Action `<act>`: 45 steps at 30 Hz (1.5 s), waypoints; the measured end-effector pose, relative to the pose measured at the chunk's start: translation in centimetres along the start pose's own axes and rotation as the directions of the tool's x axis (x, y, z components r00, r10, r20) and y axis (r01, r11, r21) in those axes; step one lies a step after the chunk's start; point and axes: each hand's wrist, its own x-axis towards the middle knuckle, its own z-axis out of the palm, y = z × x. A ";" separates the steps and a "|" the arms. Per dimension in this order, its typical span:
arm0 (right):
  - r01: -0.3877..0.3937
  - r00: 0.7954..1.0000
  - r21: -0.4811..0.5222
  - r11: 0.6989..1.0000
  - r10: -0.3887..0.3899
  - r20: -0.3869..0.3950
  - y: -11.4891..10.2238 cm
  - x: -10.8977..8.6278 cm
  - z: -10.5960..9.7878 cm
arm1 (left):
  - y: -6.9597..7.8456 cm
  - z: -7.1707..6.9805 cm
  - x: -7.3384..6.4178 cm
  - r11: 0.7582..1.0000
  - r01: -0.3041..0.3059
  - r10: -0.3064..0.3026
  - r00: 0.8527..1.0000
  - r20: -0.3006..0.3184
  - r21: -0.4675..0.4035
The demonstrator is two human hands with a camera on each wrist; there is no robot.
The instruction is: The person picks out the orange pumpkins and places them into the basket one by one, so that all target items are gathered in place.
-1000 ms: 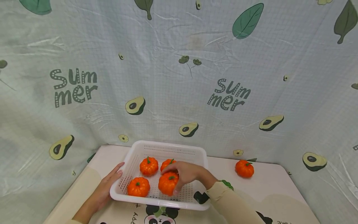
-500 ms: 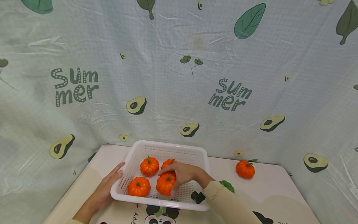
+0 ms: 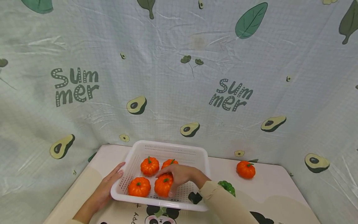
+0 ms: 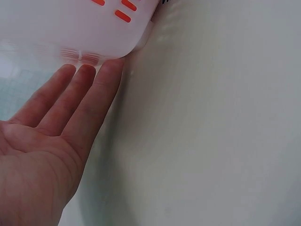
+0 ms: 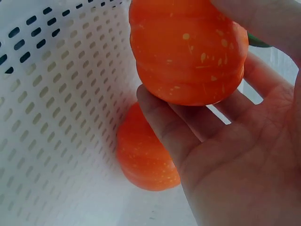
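Note:
A white perforated plastic basket point(image 3: 156, 202) holds small orange pumpkins with green stems. My right hand point(image 3: 182, 175) reaches into it and grips one pumpkin point(image 3: 162, 187), thumb on the near side and fingers on the far side. The right wrist view shows this pumpkin point(image 5: 188, 56) between thumb and fingers, with another pumpkin point(image 5: 143, 157) behind it. Two pumpkins sit to the left, one at the back point(image 3: 149, 166) and one in front point(image 3: 139, 187); a third point(image 3: 170, 162) is partly hidden behind my right hand. My left hand point(image 4: 61, 141) touches the basket's left side with straight fingers.
Another pumpkin point(image 3: 245, 170) stands on the table point(image 3: 268, 183) at the back right. A bumpy green object point(image 3: 227, 188) lies right of the basket, partly hidden by my right sleeve point(image 3: 223, 202). A printed curtain point(image 3: 167, 77) hangs close behind and beside the table.
My right hand has shifted a little to the left inside the basket, and the gripped pumpkin has moved with it. More of the green object shows now. My left hand stays in place.

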 end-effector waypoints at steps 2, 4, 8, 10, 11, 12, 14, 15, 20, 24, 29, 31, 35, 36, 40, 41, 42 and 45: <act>-0.008 1.000 -0.001 1.000 0.008 0.002 0.0 0.1 0.1 | 0.0 0.0 0.0 1.000 -0.005 0.005 1.000 0.006 -0.002; -0.016 1.000 -0.007 1.000 0.017 0.004 -0.1 0.2 0.2 | 0.0 0.0 -0.1 1.000 -0.012 0.012 1.000 0.014 -0.004; -0.032 0.999 -0.031 0.999 0.032 0.003 -0.1 0.4 0.3 | 0.0 0.0 -0.1 1.000 -0.018 0.018 1.000 0.020 -0.006; -0.037 0.999 -0.046 0.998 0.037 -0.002 -0.1 0.5 0.3 | 0.1 0.1 -0.1 1.000 -0.008 0.009 1.000 0.015 -0.008; -0.035 0.999 -0.049 0.998 0.035 -0.003 -0.1 0.6 0.4 | 0.1 0.1 -0.1 1.000 -0.005 0.005 1.000 0.014 -0.010; -0.034 0.999 -0.053 0.998 0.034 -0.004 -0.1 0.6 0.3 | 0.1 0.0 -0.1 1.000 -0.002 0.002 1.000 0.012 -0.010; -0.031 1.000 -0.054 0.998 0.030 -0.005 0.0 0.7 0.3 | 0.1 0.0 0.0 1.000 0.002 -0.002 1.000 0.011 -0.007; -0.030 1.000 -0.054 0.998 0.030 -0.005 0.0 0.7 0.3 | 0.1 0.0 0.0 1.000 0.003 -0.003 1.000 0.012 -0.005; -0.037 0.999 -0.060 0.997 0.037 -0.007 -0.1 0.9 0.4 | 0.1 -0.1 0.0 1.000 0.004 -0.004 1.000 0.011 0.001; -0.034 0.999 -0.072 0.997 0.034 0.000 -0.1 1.0 0.6 | 0.1 -0.1 0.0 1.000 0.005 -0.005 1.000 0.007 0.005; -0.018 1.000 -0.088 0.996 0.019 0.014 -0.1 1.2 0.6 | 0.1 0.0 0.0 1.000 0.002 -0.002 1.000 0.007 0.003; -0.017 1.000 -0.092 0.996 0.019 0.018 -0.1 1.2 0.6 | 0.2 0.0 -0.1 1.000 0.000 0.000 1.000 0.007 0.002; -0.033 0.999 -0.102 0.994 0.036 0.023 -0.2 1.2 0.7 | 0.2 0.0 0.0 1.000 -0.003 0.003 1.000 0.007 0.007; -0.037 0.999 -0.104 0.994 0.040 0.024 -0.3 1.1 0.7 | 0.2 0.0 0.0 1.000 -0.004 0.004 1.000 0.007 0.008; -0.044 0.998 -0.116 0.992 0.047 0.031 -0.5 1.2 0.8 | 0.2 0.0 0.0 1.000 -0.007 0.007 1.000 0.008 0.005; -0.041 0.998 -0.119 0.992 0.046 0.036 -0.5 1.2 0.8 | 0.1 0.0 -0.1 1.000 -0.009 0.009 1.000 0.009 0.004; -0.040 0.998 -0.123 0.992 0.045 0.039 -0.6 1.2 0.8 | 0.1 0.0 -0.1 1.000 -0.007 0.007 1.000 0.008 0.003; -0.036 0.998 -0.121 0.992 0.043 0.050 -0.6 1.3 0.8 | 0.1 0.1 -0.1 1.000 -0.009 0.009 1.000 0.010 -0.005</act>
